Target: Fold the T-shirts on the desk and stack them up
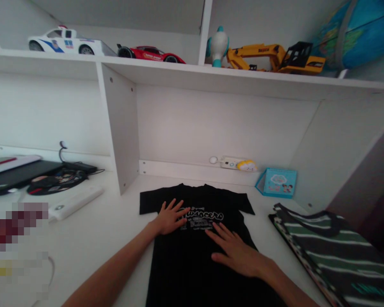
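Beneath the left grip (172, 216) and the right grip (236, 252), a black T-shirt (188, 264) lies spread on the white surface (92, 238), lettering (201, 221) upward, its collar (193, 186) beyond both. Each grip rests flat with fingers apart, clamped on nothing. The cloth looks light, soft and limp, hardly fragile but apt to wrinkle; it is probably best pinched by the shoulders ahead of the grips, or by the sleeve (148, 203) left of the left grip. Striped clothing (333, 247) lies right of the right grip.
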Action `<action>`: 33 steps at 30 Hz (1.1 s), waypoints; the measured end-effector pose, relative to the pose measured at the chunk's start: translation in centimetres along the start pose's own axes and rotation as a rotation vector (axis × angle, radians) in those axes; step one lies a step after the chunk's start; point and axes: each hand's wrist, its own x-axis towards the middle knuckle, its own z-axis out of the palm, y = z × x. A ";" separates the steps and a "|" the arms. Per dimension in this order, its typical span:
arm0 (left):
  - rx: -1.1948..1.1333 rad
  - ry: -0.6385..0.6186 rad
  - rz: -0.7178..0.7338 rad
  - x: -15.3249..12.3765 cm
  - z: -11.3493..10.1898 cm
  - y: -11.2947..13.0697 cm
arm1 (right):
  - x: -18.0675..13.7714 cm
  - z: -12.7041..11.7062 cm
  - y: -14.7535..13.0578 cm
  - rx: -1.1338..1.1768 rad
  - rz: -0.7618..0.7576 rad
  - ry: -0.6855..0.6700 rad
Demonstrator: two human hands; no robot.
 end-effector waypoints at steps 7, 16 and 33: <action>0.209 0.182 -0.348 0.2 -1.0 -3.3 | -5.4 -0.6 2.9 -0.278 0.459 0.114; -0.179 -0.324 0.138 -8.1 -6.0 9.6 | -9.1 -0.7 -2.8 0.088 0.098 -0.194; -0.224 0.320 0.065 -13.4 -7.1 10.6 | -6.9 -0.7 -8.5 0.159 -0.057 -0.001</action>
